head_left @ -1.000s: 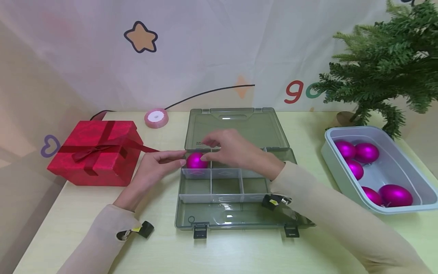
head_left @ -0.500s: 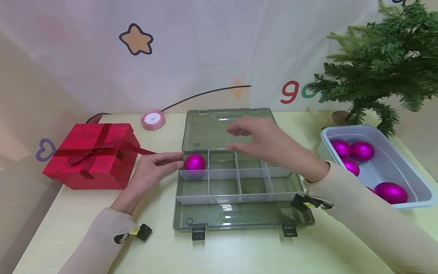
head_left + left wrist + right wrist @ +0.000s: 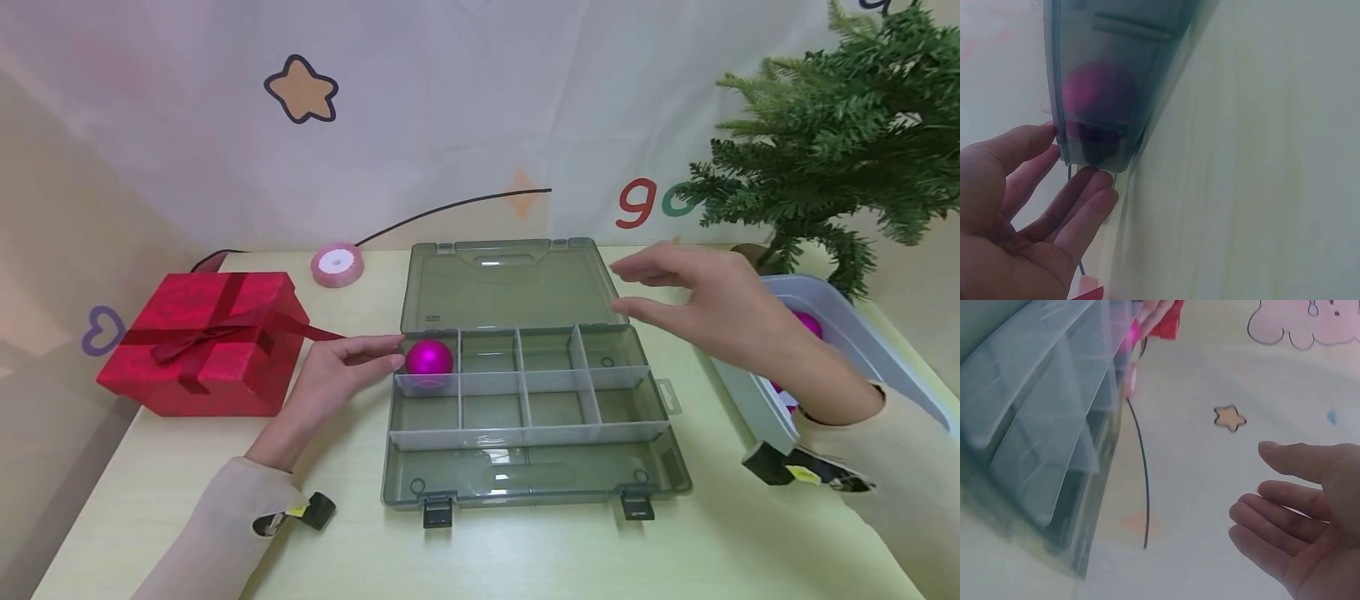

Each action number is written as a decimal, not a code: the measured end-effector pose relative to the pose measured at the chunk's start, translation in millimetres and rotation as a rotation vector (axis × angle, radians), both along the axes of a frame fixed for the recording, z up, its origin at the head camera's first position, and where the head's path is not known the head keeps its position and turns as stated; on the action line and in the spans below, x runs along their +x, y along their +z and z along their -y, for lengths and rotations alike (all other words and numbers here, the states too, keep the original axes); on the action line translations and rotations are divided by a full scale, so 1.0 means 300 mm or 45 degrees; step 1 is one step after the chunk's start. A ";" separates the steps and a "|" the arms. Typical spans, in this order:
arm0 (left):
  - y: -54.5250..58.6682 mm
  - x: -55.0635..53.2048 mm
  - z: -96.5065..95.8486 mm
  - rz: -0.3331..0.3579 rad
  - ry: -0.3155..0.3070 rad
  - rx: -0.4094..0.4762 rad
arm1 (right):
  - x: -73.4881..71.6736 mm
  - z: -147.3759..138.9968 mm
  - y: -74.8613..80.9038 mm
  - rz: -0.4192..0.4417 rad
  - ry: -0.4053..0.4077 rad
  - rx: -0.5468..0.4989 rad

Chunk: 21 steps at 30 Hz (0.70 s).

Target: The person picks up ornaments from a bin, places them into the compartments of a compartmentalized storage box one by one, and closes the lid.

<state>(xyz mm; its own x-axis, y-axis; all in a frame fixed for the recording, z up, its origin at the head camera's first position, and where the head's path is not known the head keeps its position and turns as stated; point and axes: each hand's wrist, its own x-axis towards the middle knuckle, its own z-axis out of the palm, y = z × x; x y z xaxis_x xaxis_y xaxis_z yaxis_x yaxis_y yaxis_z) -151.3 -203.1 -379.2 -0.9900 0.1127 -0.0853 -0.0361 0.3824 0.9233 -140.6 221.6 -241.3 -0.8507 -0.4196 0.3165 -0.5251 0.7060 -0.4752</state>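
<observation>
1. Bare left hand (image 3: 337, 372): fingers nearly straight, pointing rightward, thumb held apart from the forefinger.
2. Bare right hand (image 3: 705, 292): raised, fingers gently bent, pointing leftward, thumb spread away.
3. Beige cloth left sleeve (image 3: 217, 525) and beige cloth right sleeve (image 3: 907, 467): both slant inward.

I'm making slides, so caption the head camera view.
A magenta ball in an open divided case, left hand at its edge, right hand empty.
</observation>
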 end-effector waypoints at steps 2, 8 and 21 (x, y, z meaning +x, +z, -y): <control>-0.001 0.000 -0.001 0.002 0.002 0.009 | 0.006 -0.050 -0.012 -0.015 -0.056 -0.004; -0.003 -0.001 -0.001 -0.004 0.001 0.000 | 0.009 -0.193 -0.046 -0.026 -0.150 -0.022; -0.005 -0.001 -0.001 0.000 -0.003 0.005 | 0.014 -0.405 -0.123 0.109 -0.410 0.092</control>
